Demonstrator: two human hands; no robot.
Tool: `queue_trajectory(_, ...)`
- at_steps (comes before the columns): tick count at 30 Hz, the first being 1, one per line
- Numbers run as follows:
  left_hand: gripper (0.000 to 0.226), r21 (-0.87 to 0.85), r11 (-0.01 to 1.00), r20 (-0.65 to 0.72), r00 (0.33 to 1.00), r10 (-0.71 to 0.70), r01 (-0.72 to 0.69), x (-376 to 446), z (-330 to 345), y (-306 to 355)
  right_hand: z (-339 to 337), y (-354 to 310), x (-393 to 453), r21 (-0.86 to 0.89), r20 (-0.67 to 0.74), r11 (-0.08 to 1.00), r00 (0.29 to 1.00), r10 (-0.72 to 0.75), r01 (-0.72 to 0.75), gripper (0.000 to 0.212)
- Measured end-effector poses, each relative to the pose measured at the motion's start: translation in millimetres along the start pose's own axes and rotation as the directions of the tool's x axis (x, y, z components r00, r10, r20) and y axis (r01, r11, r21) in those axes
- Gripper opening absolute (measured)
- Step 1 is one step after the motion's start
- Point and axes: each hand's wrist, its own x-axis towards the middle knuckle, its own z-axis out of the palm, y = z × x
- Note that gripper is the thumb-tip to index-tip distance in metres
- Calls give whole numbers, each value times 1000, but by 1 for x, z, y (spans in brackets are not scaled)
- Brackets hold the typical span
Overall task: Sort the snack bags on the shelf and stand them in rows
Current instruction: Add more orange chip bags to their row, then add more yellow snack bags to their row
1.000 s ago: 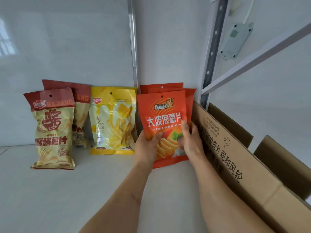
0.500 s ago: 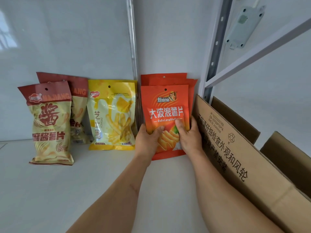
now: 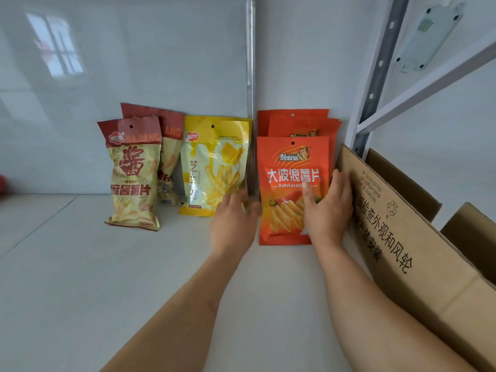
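Head-worn view, close, down onto shelf [image 3: 80, 264]

Along the shelf's [image 3: 80, 277] back edge stand three rows: two sesame-sauce chip bags [image 3: 134, 173] at left, the cheese-stick bag [image 3: 212, 165] in the middle, three wavy-chip bags [image 3: 292, 167] front to back at right, beside a cardboard box [image 3: 402, 237] at the right edge.

R hand [image 3: 326, 210] grips front orange bag [image 3: 284, 183], L hand [image 3: 233, 224] off
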Motion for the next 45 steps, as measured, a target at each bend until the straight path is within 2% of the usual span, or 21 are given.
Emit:
queue_trajectory(2,26,211,962,-67,980,188,-170,-5,-16,-13,2,-9,-9,-110,-122,970,966,-229,216,53)
queue_trajectory(4,17,379,881,-82,938,336,-282,-10,-31,-33,6,-21,-22,-155,-153,908,898,-412,390,36)
queue_trajectory(6,18,486,809,-39,916,399,-331,-14,-49,-54,13,-37,-39,-120,-64,834,834,-549,539,24)
queue_trajectory(8,13,555,761,-21,909,417,-336,-18,-71,-72,22,-54,-61,-64,61,731,734,-677,679,20)
queue_trajectory(11,10,635,709,-48,900,433,-307,-27,-109,-98,41,-81,-94,-1,212,623,609,-764,782,20)
queue_trajectory(14,30,676,683,-61,904,423,-274,-34,-153,-128,62,-119,-125,48,285,576,542,-791,816,25)
queue_trajectory(15,30,692,672,-64,906,419,-262,-36,-170,-140,69,-134,-136,55,303,560,520,-799,827,26)
queue_trajectory(18,11,734,638,-57,915,400,-233,-46,-222,-175,91,-181,-169,73,339,523,472,-813,849,16)
queue_trajectory(24,13,736,652,-70,937,343,-184,-53,-325,-247,135,-278,-245,130,396,502,420,-817,855,15)
queue_trajectory(28,11,767,624,-76,945,319,-149,-59,-387,-292,163,-340,-293,153,409,532,436,-801,833,8)
queue_trajectory(31,9,760,639,-105,949,299,-117,-57,-423,-326,185,-381,-322,183,425,551,440,-791,814,8)
queue_trajectory(36,6,754,653,-178,934,308,-71,-45,-469,-381,229,-442,-350,262,450,572,426,-785,777,22)
queue_trajectory(41,7,761,649,-230,939,257,10,-21,-512,-432,288,-507,-372,350,448,640,478,-755,684,25)
queue_trajectory(45,14,705,697,-330,931,156,133,14,-539,-482,340,-554,-383,423,473,702,522,-710,572,23)
